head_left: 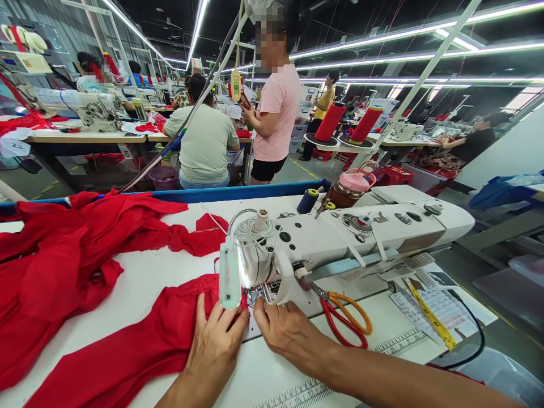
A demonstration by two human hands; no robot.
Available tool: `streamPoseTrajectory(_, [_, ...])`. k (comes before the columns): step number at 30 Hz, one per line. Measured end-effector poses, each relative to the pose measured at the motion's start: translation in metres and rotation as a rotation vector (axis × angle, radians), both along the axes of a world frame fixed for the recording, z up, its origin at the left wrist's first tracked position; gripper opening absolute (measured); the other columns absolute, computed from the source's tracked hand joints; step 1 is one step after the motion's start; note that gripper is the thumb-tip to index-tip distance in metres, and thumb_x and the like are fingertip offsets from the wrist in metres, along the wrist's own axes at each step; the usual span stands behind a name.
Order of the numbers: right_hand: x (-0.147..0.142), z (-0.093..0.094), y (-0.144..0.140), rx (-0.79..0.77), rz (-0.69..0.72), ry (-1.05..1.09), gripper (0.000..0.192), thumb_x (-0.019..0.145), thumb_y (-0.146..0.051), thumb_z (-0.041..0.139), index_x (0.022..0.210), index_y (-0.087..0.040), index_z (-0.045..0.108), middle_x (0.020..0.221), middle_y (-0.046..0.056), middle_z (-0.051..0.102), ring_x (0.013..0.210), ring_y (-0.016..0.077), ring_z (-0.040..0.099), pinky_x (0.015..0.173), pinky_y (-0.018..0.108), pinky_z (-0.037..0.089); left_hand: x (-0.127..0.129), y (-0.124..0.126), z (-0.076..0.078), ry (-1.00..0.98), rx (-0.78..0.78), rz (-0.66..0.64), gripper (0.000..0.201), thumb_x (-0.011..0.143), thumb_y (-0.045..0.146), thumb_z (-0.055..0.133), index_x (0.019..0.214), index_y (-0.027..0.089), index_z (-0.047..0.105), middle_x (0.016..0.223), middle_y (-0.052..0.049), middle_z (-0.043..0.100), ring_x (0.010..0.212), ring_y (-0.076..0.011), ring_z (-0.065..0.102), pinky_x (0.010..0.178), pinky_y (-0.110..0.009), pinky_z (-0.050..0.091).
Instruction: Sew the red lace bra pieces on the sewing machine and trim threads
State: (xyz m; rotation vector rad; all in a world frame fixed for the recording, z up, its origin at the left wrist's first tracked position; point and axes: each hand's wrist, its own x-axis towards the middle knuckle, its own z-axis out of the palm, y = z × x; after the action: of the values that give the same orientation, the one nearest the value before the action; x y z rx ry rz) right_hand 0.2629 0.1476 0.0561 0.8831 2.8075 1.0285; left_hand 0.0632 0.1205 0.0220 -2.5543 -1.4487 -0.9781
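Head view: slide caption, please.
At a white sewing machine: left hand on red cloth, right hand alongside, scissors with red and orange handles nearby.

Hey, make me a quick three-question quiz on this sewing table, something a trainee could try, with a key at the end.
1. Multiple choice: what colours are the scissors handles? A, both blue; B, one red and one orange; C, both black.
2. True or false: the left hand touches red cloth.
3. Fill in the blank: the two large spools beyond the sewing machine are ____ in colour.

Key: 1, B; 2, true; 3, red.
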Motion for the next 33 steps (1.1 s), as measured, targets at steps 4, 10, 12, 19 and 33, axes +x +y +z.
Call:
streamPoseTrajectory(4, [-0.001, -0.008, -0.001, 0.021, -0.046, 0.033, 0.036, 0.081, -0.009, 0.06, 0.116, -0.002, 0.057, 0.068, 0.006, 0.06, 0.052, 0.0179, 0.055, 0.048, 0.03, 0.038, 0.0, 0.0, -0.001, -0.013, -0.022, -0.01, 0.029, 0.098, 0.006, 0.045, 0.114, 0.02, 0.064, 0.102, -0.004, 0.071, 0.098, -0.0253, 0.064, 0.097, -0.056, 0.038])
streamPoseTrajectory(10, [-0.002, -0.01, 0.001, 0.031, 0.007, 0.036, 0.035, 0.085, -0.013, 0.056, 0.118, -0.003, 0.057, 0.072, 0.007, 0.062, 0.053, 0.0173, 0.054, 0.049, 0.031, 0.039, 0.0, -0.001, 0.001, -0.025, -0.04, -0.011, 0.03, 0.098, 0.007, 0.044, 0.116, 0.022, 0.063, 0.103, -0.005, 0.071, 0.097, -0.0242, 0.063, 0.099, -0.056, 0.037])
streamPoseTrajectory(12, [-0.002, -0.009, 0.002, 0.022, 0.011, 0.027, 0.033, 0.087, -0.013, 0.055, 0.118, -0.003, 0.056, 0.071, 0.007, 0.061, 0.052, 0.0176, 0.054, 0.048, 0.031, 0.038, 0.0, -0.001, 0.002, -0.029, -0.039, -0.01, 0.03, 0.098, 0.007, 0.044, 0.115, 0.023, 0.063, 0.104, -0.005, 0.071, 0.096, -0.0237, 0.063, 0.1, -0.056, 0.036])
streamPoseTrajectory(19, [-0.005, -0.007, 0.001, -0.016, 0.002, 0.015, 0.032, 0.086, -0.011, 0.057, 0.115, 0.001, 0.055, 0.069, 0.007, 0.059, 0.051, 0.0175, 0.053, 0.045, 0.03, 0.036, 0.0, -0.001, 0.004, -0.023, -0.026, -0.022, 0.031, 0.096, 0.006, 0.046, 0.116, 0.022, 0.063, 0.099, -0.004, 0.07, 0.093, -0.0233, 0.063, 0.095, -0.052, 0.04])
streamPoseTrajectory(33, [-0.006, -0.015, 0.005, -0.156, -0.072, 0.044, 0.03, 0.082, -0.006, 0.06, 0.112, -0.006, 0.052, 0.071, 0.006, 0.064, 0.053, 0.0196, 0.06, 0.046, 0.03, 0.041, -0.001, -0.002, 0.001, -0.032, -0.029, -0.013, 0.028, 0.098, 0.009, 0.046, 0.112, 0.023, 0.065, 0.102, -0.003, 0.07, 0.093, -0.0221, 0.063, 0.097, -0.053, 0.039])
